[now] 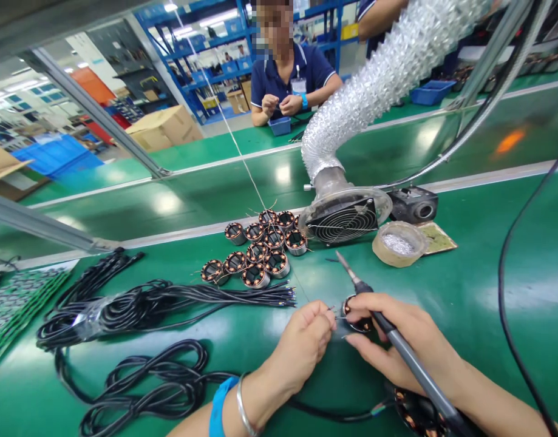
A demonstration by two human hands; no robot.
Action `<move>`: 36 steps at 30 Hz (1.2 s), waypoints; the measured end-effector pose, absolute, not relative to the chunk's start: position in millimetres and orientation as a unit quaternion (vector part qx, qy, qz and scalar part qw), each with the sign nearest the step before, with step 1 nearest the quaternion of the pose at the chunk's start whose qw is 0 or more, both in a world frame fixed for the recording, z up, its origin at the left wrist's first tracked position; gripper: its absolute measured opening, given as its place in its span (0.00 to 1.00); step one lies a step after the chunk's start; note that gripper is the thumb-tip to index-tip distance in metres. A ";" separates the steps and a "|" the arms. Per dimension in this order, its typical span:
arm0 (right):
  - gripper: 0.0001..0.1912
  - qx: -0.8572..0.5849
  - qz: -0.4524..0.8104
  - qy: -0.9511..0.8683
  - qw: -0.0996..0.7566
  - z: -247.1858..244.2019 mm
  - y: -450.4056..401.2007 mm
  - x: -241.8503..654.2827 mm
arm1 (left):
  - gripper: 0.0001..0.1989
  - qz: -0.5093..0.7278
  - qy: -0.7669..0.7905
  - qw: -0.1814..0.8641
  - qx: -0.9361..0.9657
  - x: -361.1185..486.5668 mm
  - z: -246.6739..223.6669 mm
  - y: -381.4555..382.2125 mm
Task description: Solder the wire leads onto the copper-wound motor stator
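Left hand [306, 343] pinches thin wire ends at the motor stator [358, 315], a dark ring wound with copper coils. Right hand [397, 346] cradles that stator and grips the soldering iron [388, 331], tip raised. Beyond the stator, more stators [260, 249] cluster on the green bench [488, 291]; further off, a fume extractor fan [345, 218] with foil hose.

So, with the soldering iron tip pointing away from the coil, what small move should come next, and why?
Probably swing the soldering iron tip down to the stator coil. The right hand holds both, the tip points away, and the left hand pinches a thin wire at the coil.
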State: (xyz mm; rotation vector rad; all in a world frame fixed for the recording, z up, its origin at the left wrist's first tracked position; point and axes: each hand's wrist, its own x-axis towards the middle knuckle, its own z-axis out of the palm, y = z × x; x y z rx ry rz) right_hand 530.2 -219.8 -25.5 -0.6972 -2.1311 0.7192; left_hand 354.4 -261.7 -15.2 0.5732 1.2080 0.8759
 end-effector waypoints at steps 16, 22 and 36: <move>0.15 -0.221 0.142 -0.862 0.433 -44.2 -210.5 526.3 | 0.21 0.407 0.599 0.602 0.337 355.5 -33.2 -262.9; 0.17 -0.247 0.179 -0.835 0.458 -25.1 -215.8 537.4 | 0.17 0.394 0.619 0.551 0.398 356.5 -37.2 -263.8; 0.09 -0.324 0.316 -0.756 0.473 -16.9 -230.2 567.1 | 0.18 0.387 0.636 0.533 0.402 355.9 -32.2 -265.8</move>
